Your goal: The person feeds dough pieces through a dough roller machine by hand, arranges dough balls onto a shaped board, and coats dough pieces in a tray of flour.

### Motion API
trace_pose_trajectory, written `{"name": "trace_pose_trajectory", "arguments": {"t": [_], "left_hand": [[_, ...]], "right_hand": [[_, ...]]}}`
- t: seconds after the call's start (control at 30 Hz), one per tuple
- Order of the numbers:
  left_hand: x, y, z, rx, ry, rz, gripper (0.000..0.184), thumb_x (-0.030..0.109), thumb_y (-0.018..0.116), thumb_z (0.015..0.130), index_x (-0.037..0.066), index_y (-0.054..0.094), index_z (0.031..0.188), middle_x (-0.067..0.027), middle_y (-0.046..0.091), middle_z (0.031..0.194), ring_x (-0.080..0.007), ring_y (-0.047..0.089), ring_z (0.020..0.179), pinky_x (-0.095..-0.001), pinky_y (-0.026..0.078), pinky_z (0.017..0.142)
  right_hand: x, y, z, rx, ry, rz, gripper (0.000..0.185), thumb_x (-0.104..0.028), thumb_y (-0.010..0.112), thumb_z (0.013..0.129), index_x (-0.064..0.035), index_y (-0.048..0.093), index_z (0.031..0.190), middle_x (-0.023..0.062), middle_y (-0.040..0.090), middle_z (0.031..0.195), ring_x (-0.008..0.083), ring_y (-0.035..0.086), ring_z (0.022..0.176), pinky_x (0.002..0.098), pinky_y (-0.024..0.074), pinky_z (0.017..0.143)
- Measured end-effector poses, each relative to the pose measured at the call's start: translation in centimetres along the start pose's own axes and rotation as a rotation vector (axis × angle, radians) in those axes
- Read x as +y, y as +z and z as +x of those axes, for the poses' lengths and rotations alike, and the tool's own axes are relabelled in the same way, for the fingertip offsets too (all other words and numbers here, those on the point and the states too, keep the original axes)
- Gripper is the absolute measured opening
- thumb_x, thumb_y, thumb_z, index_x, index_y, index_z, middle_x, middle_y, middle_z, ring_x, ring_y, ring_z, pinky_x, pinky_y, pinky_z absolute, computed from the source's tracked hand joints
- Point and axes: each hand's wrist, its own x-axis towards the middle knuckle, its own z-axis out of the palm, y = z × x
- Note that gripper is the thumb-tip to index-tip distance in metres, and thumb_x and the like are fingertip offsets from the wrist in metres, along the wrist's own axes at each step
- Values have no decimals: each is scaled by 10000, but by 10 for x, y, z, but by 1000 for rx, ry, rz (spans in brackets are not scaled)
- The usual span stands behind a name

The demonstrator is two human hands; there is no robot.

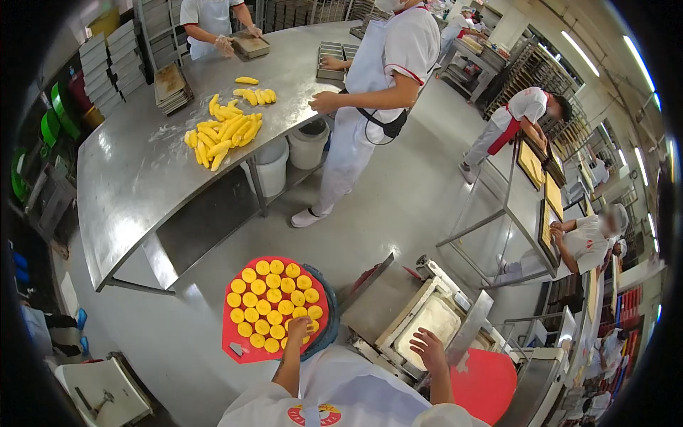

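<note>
Below me, a red tray [238, 347] carries several round yellow dough pieces [263, 307]. My left hand [299, 330] is at the tray's lower right edge, its fingers drawn together on one of the dough pieces; the fingertips are small and partly hidden. Over the right side of a metal machine [405, 317] with a pale, floury plate [428, 331], my right hand [428, 350] is held with fingers spread and nothing in it. A second red tray [487, 388] lies right of my right forearm.
A blue-grey bin [329, 313] supports the loaded tray. Ahead stands a steel table [135, 206] with a pile of long yellow dough pieces [224, 132] and baking pans [173, 89]. A co-worker [377, 92] stands at its right side. Others work at a right-hand table [523, 213].
</note>
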Motion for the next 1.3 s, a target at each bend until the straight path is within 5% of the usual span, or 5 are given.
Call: {"name": "trace_pose_trajectory", "arguments": {"t": [0.17, 0.2, 0.37, 0.87, 1.3], "left_hand": [[-11, -23, 26, -70, 123, 328, 116, 71, 571, 887, 43, 672, 937, -50, 647, 827, -171, 640, 646, -303, 555, 532], [-10, -35, 45, -162, 108, -68, 133, 55, 548, 910, 48, 678, 941, -43, 650, 868, -162, 644, 678, -293, 550, 545], [96, -5, 29, 17, 353, 282, 158, 65, 533, 931, 35, 679, 985, -41, 656, 903, -145, 641, 715, -277, 541, 586], [11, 68, 24, -262, 91, 228, 207, 80, 568, 932, 17, 673, 1098, -49, 680, 922, -138, 645, 760, -275, 553, 617], [22, 18, 37, -115, 82, 283, 184, 98, 597, 913, 30, 671, 1066, -51, 680, 915, -142, 663, 742, -274, 565, 619]], "right_hand": [[-6, 6, 6, -102, -26, -48, 388, -190, 543, 1001, 2, 489, 1333, 151, 603, 1189, 289, 647, 1032, 422, 540, 884], [-4, 2, 9, -127, -44, -84, 386, -189, 542, 1002, 4, 490, 1332, 152, 605, 1187, 290, 648, 1029, 424, 541, 882], [8, -22, 15, -107, -73, -181, 388, -192, 541, 1004, 8, 489, 1332, 153, 610, 1178, 295, 651, 1017, 430, 547, 869], [60, -114, -15, 76, -126, 96, 414, -201, 561, 986, 10, 473, 1331, 175, 606, 1161, 323, 644, 1003, 436, 537, 848], [26, -50, -8, 97, -76, -48, 436, -206, 591, 969, 16, 473, 1326, 176, 609, 1156, 312, 643, 1009, 427, 526, 891]]}}
